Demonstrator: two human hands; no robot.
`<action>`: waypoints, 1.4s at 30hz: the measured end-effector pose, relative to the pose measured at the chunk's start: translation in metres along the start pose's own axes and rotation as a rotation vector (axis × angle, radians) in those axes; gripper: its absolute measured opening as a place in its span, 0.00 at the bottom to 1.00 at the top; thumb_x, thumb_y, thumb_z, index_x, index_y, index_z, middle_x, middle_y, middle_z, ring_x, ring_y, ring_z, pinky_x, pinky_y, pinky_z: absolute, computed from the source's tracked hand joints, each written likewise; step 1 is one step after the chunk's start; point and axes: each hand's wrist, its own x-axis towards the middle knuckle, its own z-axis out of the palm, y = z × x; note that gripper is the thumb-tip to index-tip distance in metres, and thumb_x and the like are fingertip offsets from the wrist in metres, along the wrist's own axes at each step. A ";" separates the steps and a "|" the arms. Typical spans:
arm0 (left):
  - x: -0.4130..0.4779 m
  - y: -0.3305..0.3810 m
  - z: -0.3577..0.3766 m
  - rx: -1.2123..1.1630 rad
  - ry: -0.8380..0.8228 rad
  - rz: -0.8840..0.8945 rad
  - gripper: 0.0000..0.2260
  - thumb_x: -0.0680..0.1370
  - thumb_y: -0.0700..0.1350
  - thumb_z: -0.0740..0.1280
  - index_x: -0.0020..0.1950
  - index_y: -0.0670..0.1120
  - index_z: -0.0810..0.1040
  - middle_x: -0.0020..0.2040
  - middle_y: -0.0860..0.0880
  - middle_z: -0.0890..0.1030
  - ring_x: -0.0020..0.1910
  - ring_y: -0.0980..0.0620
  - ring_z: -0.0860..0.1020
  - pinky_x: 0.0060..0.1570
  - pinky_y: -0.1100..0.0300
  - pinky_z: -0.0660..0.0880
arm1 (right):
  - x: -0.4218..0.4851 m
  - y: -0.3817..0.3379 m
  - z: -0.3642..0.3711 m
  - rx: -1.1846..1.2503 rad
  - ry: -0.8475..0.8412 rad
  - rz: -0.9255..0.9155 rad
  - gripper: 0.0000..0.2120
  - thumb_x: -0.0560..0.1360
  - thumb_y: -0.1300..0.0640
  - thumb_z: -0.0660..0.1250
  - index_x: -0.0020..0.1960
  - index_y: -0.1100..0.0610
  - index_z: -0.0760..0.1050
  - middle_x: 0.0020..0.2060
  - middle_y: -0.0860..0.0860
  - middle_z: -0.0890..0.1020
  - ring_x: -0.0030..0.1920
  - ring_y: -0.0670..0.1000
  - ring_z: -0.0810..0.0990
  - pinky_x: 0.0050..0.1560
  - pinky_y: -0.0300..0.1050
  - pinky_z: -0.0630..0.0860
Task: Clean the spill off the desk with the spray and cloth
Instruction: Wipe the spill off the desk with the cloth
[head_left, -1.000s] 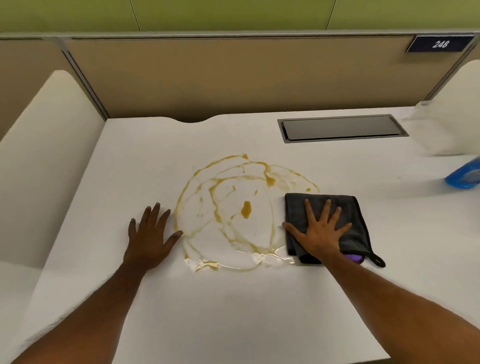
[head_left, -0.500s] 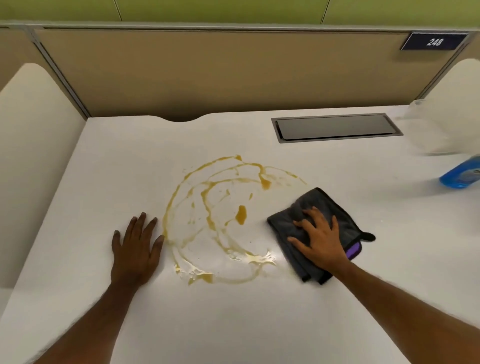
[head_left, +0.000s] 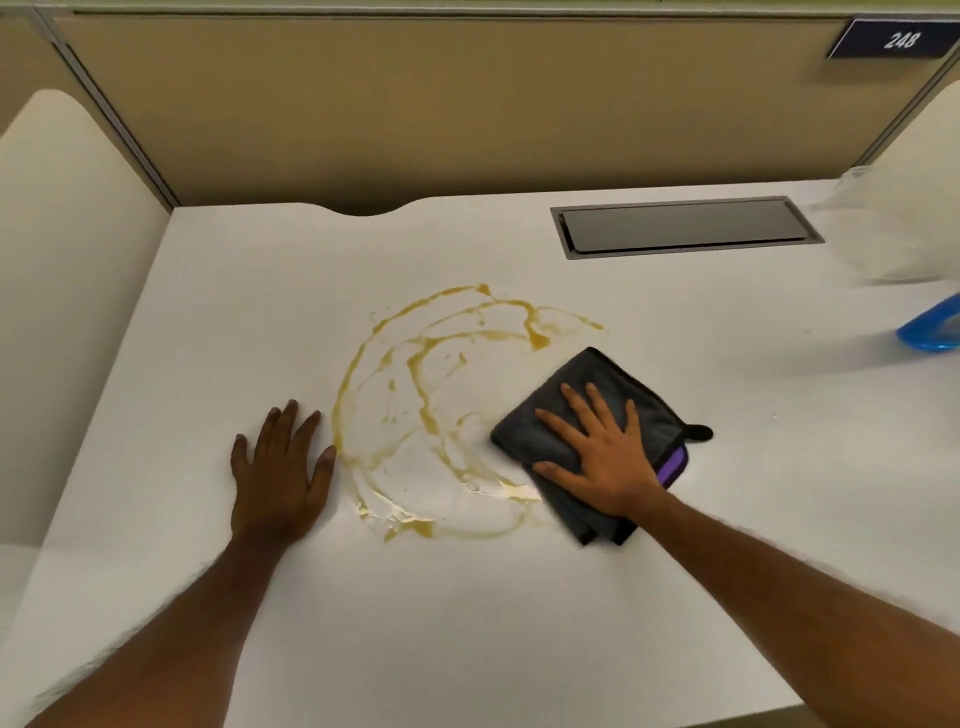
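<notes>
The right hand (head_left: 602, 457) presses flat, fingers spread, on the folded dark grey cloth (head_left: 618, 395) at the right edge of the amber ring-shaped spill (head_left: 441, 410) on the white desk (head_left: 467, 623). The left hand (head_left: 280, 467) lies flat and empty just left of the spill. A blue spray bottle (head_left: 932, 327) stands well to its right.

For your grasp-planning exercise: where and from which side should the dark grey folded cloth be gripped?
Pinch the dark grey folded cloth at its far corner, coming from above: it lies flat on the white desk, that corner is free, and the right hand covers the middle.
</notes>
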 end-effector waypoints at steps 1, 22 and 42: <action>0.000 0.000 0.000 -0.009 -0.003 0.004 0.27 0.79 0.59 0.48 0.74 0.48 0.67 0.77 0.45 0.64 0.76 0.45 0.60 0.72 0.39 0.52 | -0.002 0.010 -0.002 -0.008 -0.007 0.032 0.35 0.72 0.24 0.46 0.76 0.34 0.48 0.80 0.46 0.45 0.79 0.54 0.40 0.70 0.75 0.41; -0.102 0.037 -0.002 -0.061 -0.049 -0.034 0.32 0.79 0.63 0.49 0.77 0.44 0.60 0.80 0.46 0.56 0.79 0.49 0.52 0.77 0.46 0.46 | -0.009 -0.046 0.003 -0.003 -0.088 0.229 0.38 0.70 0.22 0.42 0.76 0.35 0.43 0.79 0.51 0.41 0.77 0.61 0.35 0.68 0.77 0.35; -0.107 0.037 -0.001 -0.098 -0.007 -0.015 0.31 0.79 0.62 0.48 0.75 0.44 0.64 0.78 0.44 0.61 0.78 0.46 0.56 0.76 0.44 0.50 | -0.067 -0.142 0.026 -0.034 -0.048 -0.122 0.33 0.73 0.25 0.47 0.76 0.34 0.48 0.80 0.53 0.44 0.77 0.64 0.38 0.66 0.79 0.39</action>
